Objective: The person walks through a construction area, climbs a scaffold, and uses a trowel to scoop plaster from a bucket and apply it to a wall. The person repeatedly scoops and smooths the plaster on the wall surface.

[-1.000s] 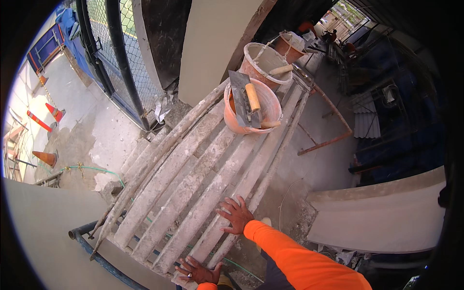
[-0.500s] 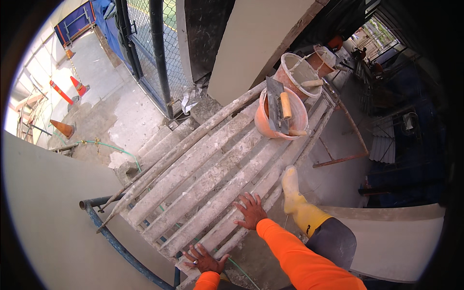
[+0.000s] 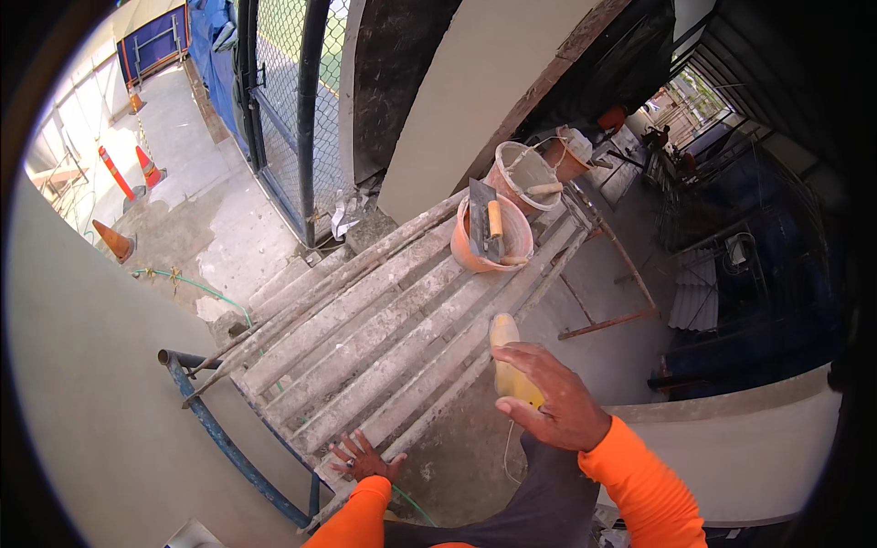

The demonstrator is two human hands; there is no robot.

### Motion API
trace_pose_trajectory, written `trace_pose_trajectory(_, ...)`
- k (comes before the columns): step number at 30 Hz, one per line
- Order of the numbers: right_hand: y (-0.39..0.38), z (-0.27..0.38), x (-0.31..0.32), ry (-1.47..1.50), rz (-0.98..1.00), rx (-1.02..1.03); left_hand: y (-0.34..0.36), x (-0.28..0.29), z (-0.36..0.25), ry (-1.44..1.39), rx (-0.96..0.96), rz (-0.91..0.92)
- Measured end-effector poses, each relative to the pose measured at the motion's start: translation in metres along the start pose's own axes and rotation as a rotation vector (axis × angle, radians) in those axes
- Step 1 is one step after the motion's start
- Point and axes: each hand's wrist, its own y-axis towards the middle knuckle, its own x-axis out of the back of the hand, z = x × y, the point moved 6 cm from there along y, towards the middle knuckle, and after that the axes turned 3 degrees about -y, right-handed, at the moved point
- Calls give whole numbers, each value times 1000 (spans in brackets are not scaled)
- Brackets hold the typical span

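My left hand (image 3: pixel 364 461) rests open with spread fingers on the lower end of a plaster-coated slatted platform (image 3: pixel 347 309). My right hand (image 3: pixel 548 397) is raised off the slats, empty, thumb and fingers apart, in front of my yellow boot (image 3: pixel 502 327), partly hiding it. The boot is at the platform's right edge. At the far end stands a pinkish-orange bucket (image 3: pixel 464 244) with a steel trowel (image 3: pixel 479 203), its wooden handle facing up, lying across it. Behind stand another bucket (image 3: pixel 508 178) with a tool handle on it and an orange bucket (image 3: pixel 565 160).
A curved blue railing (image 3: pixel 219 437) adjoins the platform's lower left, beside a plain wall (image 3: pixel 91 384). Upper left are mesh fencing (image 3: pixel 279 137) and traffic cones (image 3: pixel 114 239). A rusty metal frame (image 3: pixel 607 321) and low wall (image 3: pixel 731 429) lie right; people (image 3: pixel 656 137) are farther back.
My right hand has lifted off the slats and risen rightward. My yellow boot came into view by the platform's right edge. My left hand stays on the slats; the view has shifted.
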Motion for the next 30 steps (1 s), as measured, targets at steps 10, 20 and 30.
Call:
trace_pose_trajectory(10, -99, -231, -4, -22, 109, -749, 5, 1, 0, -29, 20, 24)
trace_pose_trajectory(20, 248, -363, -262, -196, 352, -144, 17, -3, -2, 6, 82, 97)
trace_pose_trajectory(30, 408, -437, -339, -408, 344, -420, 39, 30, -23, 216, 393, 622)
